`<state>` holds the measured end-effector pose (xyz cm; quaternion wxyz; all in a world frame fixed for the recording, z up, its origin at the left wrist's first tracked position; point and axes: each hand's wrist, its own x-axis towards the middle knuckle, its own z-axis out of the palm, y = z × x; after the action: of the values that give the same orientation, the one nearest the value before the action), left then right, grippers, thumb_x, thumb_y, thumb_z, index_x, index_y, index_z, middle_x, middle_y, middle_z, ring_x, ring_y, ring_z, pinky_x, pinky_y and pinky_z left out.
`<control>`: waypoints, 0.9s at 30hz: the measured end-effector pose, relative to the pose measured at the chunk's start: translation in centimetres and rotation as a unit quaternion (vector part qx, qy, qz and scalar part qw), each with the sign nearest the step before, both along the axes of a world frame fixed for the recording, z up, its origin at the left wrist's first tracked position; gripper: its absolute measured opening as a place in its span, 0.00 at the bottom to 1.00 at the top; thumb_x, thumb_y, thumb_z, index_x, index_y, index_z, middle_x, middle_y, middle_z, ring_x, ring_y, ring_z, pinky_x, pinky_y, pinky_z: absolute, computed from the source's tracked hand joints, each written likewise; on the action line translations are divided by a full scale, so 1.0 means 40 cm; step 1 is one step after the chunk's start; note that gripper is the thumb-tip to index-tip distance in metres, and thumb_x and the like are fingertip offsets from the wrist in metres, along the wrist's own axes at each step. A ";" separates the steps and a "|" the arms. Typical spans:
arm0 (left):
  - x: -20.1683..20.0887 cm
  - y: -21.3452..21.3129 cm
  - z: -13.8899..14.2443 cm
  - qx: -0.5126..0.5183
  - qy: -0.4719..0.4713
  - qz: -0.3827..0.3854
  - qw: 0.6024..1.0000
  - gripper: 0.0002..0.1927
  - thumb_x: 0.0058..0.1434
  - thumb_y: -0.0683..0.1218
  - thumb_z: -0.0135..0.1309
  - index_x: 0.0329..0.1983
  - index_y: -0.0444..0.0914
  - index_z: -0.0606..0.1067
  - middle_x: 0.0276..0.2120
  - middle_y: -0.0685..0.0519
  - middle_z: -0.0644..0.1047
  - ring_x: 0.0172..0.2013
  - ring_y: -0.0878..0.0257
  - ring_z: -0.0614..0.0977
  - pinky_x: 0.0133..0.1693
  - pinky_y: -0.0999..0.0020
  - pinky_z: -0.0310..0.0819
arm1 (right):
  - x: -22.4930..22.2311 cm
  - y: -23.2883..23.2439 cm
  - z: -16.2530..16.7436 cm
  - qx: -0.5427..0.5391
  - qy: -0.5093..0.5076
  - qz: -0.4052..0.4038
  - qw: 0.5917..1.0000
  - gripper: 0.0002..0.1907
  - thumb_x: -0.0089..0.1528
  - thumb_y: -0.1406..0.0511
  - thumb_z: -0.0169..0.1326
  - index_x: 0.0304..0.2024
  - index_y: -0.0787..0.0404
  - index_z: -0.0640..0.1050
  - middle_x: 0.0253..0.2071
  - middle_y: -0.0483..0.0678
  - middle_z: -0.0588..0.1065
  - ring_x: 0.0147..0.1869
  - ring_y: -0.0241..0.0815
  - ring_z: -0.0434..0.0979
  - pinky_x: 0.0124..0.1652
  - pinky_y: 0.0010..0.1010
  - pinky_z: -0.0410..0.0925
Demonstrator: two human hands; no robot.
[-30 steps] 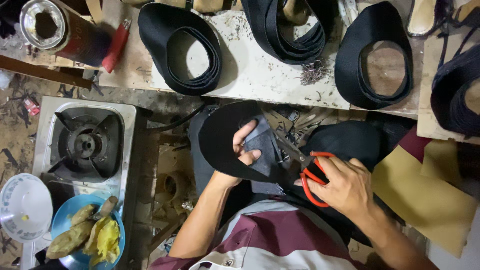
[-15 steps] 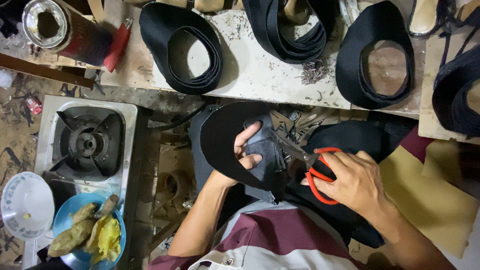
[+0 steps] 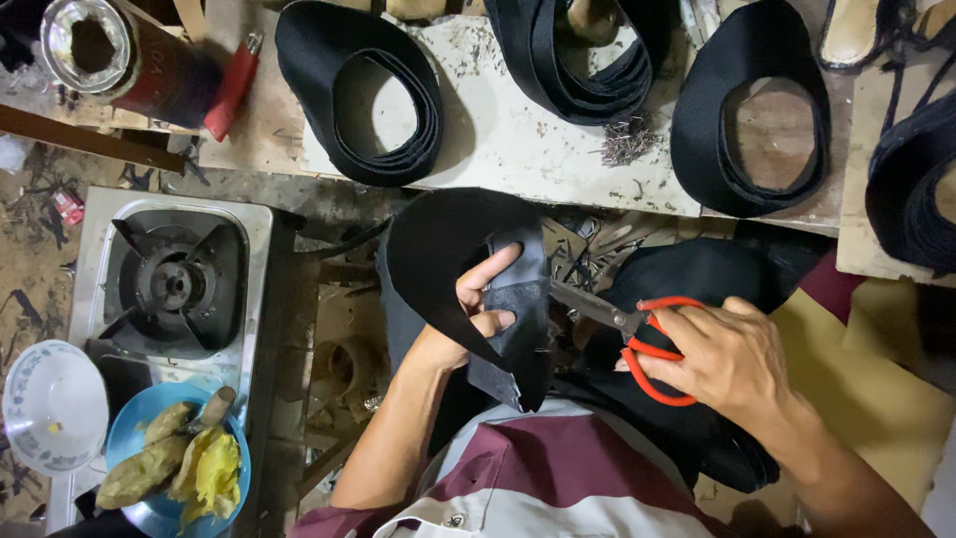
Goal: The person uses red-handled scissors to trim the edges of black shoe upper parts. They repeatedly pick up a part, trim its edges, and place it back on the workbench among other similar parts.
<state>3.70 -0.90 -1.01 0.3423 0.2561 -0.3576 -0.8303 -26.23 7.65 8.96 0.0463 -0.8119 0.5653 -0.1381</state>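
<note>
Hiding scissors' blades point(image 3: 583, 302) (red handles visible): black leather piece point(image 3: 448, 254).

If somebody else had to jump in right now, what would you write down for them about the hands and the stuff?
Left hand: grips the black shoe piece over the lap, thumb on top, fingers on the grey flap.
Right hand: holds the red-handled scissors; the blade tips meet the flap's edge, though how far they are open is hard to tell.
On the workbench: more black shoe pieces in curled stacks and a small pile of nails.
To the left: a gas stove, a blue bowl of food and a white plate.
Done: scissors brought up to the flap.
Left: how much trimming remains cannot be told.
</note>
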 end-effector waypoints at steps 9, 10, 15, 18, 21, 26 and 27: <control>-0.010 -0.002 -0.004 -0.027 -0.080 0.035 0.996 0.44 0.53 0.27 0.51 0.76 0.35 0.62 0.68 0.51 0.69 0.43 0.73 0.70 0.39 0.79 0.66 | -0.014 0.014 -0.059 -0.017 -0.044 -0.004 0.999 0.31 0.44 0.50 0.71 0.39 0.65 0.80 0.24 0.49 0.76 0.25 0.46 0.77 0.27 0.36 0.62; -0.014 0.001 -0.009 -0.051 -0.095 0.054 0.993 0.43 0.53 0.27 0.52 0.75 0.34 0.62 0.69 0.53 0.67 0.51 0.72 0.70 0.44 0.78 0.67 | -0.008 0.018 -0.074 -0.024 -0.078 -0.006 0.997 0.29 0.45 0.52 0.72 0.39 0.65 0.80 0.26 0.50 0.77 0.27 0.46 0.77 0.29 0.35 0.64; -0.065 0.015 -0.061 -0.186 -0.125 0.191 0.956 0.34 0.63 0.33 0.58 0.73 0.32 0.63 0.67 0.49 0.70 0.65 0.64 0.70 0.65 0.72 0.63 | 0.053 0.075 -0.157 0.205 -0.372 -0.226 0.876 0.27 0.45 0.66 0.76 0.45 0.64 0.81 0.22 0.43 0.76 0.24 0.36 0.73 0.26 0.30 0.68; -0.113 0.037 -0.095 -0.129 -0.100 0.245 0.956 0.26 0.66 0.36 0.58 0.68 0.30 0.69 0.57 0.49 0.77 0.55 0.64 0.78 0.58 0.70 0.72 | 0.124 0.099 -0.209 0.227 -0.627 -0.178 0.723 0.34 0.49 0.69 0.70 0.56 0.65 0.72 0.38 0.40 0.77 0.36 0.30 0.84 0.37 0.26 0.80; -0.132 0.091 -0.108 -0.076 -0.126 0.235 0.961 0.21 0.68 0.37 0.59 0.64 0.29 0.75 0.48 0.49 0.80 0.45 0.64 0.80 0.50 0.70 0.75 | 0.176 0.106 -0.233 0.153 -0.453 -0.275 0.835 0.45 0.43 0.72 0.73 0.63 0.65 0.71 0.31 0.46 0.74 0.32 0.34 0.75 0.35 0.25 0.73; -0.125 0.116 -0.055 -0.063 -0.082 0.215 0.971 0.18 0.68 0.43 0.56 0.61 0.36 0.75 0.46 0.49 0.82 0.43 0.67 0.82 0.48 0.72 0.78 | 0.169 0.071 -0.222 0.069 -0.611 -0.230 0.754 0.38 0.53 0.70 0.68 0.63 0.66 0.67 0.45 0.46 0.75 0.39 0.33 0.77 0.42 0.27 0.77; -0.118 0.105 -0.037 -0.100 -0.154 0.174 0.967 0.17 0.68 0.44 0.56 0.59 0.36 0.77 0.42 0.48 0.83 0.38 0.65 0.83 0.45 0.71 0.78 | 0.156 0.063 -0.217 0.077 -0.661 -0.201 0.719 0.35 0.56 0.69 0.65 0.63 0.65 0.66 0.49 0.46 0.76 0.41 0.32 0.78 0.43 0.28 0.80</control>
<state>-1.02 3.30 -2.50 0.4459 0.4036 -0.4375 -0.6685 -19.99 10.18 0.29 0.4422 -0.3748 0.5496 -0.6016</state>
